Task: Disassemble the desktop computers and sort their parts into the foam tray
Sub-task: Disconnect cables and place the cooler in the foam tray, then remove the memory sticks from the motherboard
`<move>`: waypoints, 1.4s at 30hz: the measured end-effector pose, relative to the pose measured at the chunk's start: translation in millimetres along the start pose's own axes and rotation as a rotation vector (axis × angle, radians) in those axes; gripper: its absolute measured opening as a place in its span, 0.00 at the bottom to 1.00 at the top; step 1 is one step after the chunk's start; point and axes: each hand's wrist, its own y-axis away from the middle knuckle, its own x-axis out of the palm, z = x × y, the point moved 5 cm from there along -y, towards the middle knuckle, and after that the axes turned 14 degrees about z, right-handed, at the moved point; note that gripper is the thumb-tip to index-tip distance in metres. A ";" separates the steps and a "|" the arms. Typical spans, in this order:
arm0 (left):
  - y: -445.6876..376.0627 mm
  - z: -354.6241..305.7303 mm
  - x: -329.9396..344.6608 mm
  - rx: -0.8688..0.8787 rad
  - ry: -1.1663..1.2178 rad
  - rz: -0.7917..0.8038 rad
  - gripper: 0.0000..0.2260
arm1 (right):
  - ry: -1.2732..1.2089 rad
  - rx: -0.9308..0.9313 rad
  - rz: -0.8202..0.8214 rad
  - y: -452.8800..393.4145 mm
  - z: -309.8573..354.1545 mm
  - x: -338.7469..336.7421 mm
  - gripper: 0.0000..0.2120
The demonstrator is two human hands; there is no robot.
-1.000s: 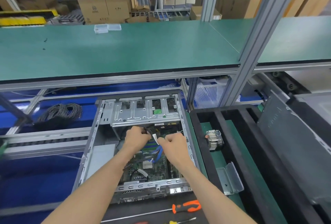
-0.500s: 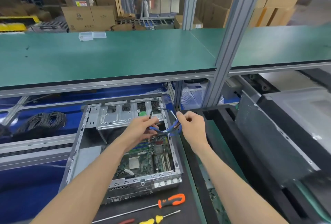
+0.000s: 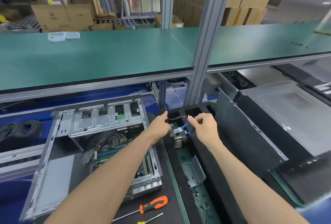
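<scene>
An open desktop computer case [image 3: 59, 152] lies at the lower left with its motherboard [image 3: 114, 152] exposed. To its right stands the black foam tray [image 3: 180, 184]. Above the tray's far end my left hand [image 3: 159, 125] and my right hand [image 3: 204, 127] each pinch an end of a bundle of blue and black cables [image 3: 182, 125]. A small heatsink with fan [image 3: 178, 136] sits in the tray slot just under the cables. A bent metal bracket [image 3: 194, 171] lies nearer in the same slot.
An orange-handled screwdriver [image 3: 154, 204] and a yellow-handled one [image 3: 150, 219] lie on the mat in front of the case. Grey side panels [image 3: 250, 144] lean in the tray at the right. A green shelf [image 3: 98, 57] overhangs the bench, held by an aluminium post [image 3: 202, 53]. Coiled black cable [image 3: 19, 130] lies far left.
Both hands pulled the cable bundle out of the case, lifted it, and carried it rightward over the foam tray. The view has swung right with them.
</scene>
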 end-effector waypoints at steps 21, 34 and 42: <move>117.7 63.0 -126.7 0.097 0.051 -0.489 0.10 | 0.039 -0.270 0.238 19.2 88.3 116.2 0.05; 153.5 122.0 -144.0 -0.120 -0.497 -0.299 0.05 | 0.341 -0.324 0.625 43.1 94.6 219.9 0.04; 132.9 149.6 -96.4 -0.332 -0.823 0.338 0.15 | 0.583 -0.212 1.089 60.7 72.9 249.6 0.19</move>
